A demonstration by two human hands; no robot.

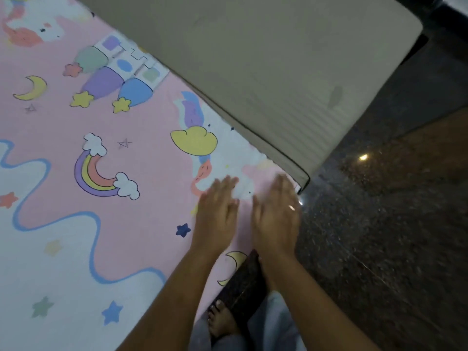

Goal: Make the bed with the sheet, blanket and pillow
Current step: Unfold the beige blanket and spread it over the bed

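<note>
A pink and white sheet (106, 153) printed with rainbows, moons, stars and a rocket lies flat over the bed and fills the left of the view. Both my hands rest palm down on it near the bed's corner. My left hand (219, 211) has its fingers spread flat on the sheet. My right hand (277, 214), with a ring on one finger, lies flat beside it at the sheet's edge, blurred by motion. Neither hand holds anything. No blanket or pillow shows.
A beige padded headboard or cushion (266, 72) runs diagonally along the far edge of the bed. Dark speckled stone floor (379, 236) lies to the right. My bare foot (222, 320) and light trouser legs stand by the bed's near edge.
</note>
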